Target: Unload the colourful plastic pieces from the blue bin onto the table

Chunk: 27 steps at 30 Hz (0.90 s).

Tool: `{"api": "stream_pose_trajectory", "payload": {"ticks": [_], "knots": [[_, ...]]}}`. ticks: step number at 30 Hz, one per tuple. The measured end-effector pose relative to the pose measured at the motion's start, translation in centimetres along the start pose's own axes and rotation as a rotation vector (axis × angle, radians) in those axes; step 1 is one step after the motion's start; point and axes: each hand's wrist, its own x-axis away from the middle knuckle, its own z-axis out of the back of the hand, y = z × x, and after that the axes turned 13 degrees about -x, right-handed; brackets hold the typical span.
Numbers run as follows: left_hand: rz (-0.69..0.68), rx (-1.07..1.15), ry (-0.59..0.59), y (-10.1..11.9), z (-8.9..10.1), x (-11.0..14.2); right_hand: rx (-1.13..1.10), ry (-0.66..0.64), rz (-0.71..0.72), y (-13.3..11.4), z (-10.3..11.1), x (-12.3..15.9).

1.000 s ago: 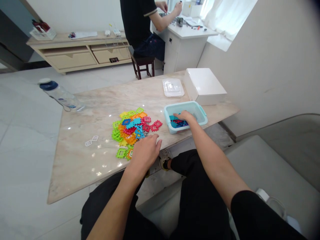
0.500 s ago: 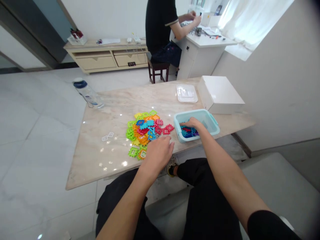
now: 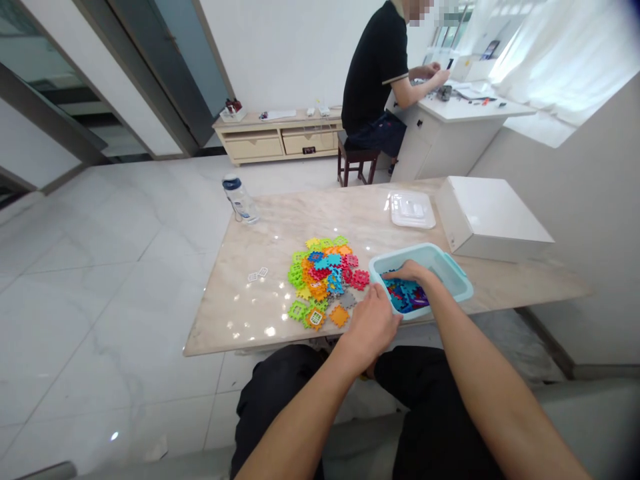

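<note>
A heap of flat plastic building tiles (image 3: 323, 273), green, orange, red, blue and yellow, lies on the marble table (image 3: 280, 227). Right of the heap stands a light blue plastic tub (image 3: 445, 267) with blue and red tiles inside. My right hand (image 3: 410, 272) reaches down into the tub, fingers on the tiles there; I cannot see whether it grips one. My left hand (image 3: 373, 321) rests at the table's near edge, between the heap and the tub, fingers loosely curled, nothing visible in it.
A clear lid (image 3: 413, 209) and a white box (image 3: 493, 219) lie behind the tub. A water bottle (image 3: 240, 199) stands at the far left corner; two white tiles (image 3: 258, 273) lie apart. Another person (image 3: 380, 73) sits at a white desk (image 3: 460, 127) beyond.
The view has tilted up and swung left, so more of the room shows. My left hand has slid right along the table edge, closer to the tub. My right hand stays in the tub.
</note>
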Motion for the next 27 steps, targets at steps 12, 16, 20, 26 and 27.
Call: {"api": "stream_pose_trajectory", "payload": {"ticks": [12,16,20,26,27], "knots": [[0.061,-0.115,0.019,1.0,-0.2,-1.1,-0.137,-0.075,0.123,-0.7,-0.4,1.7],[0.071,-0.144,0.002,1.0,-0.3,-1.4,-0.174,-0.086,0.129,-1.1,-1.0,1.6],[0.095,-0.132,-0.011,1.0,-0.3,-1.6,-0.216,-0.090,0.132,-0.9,-1.2,1.3],[0.100,-0.083,-0.007,0.7,-0.1,-1.6,-0.330,-0.094,0.232,-0.7,-2.1,1.2],[0.100,-0.078,-0.003,0.6,-0.2,-1.6,-0.358,-0.085,0.252,-0.7,-2.3,1.3]]}}
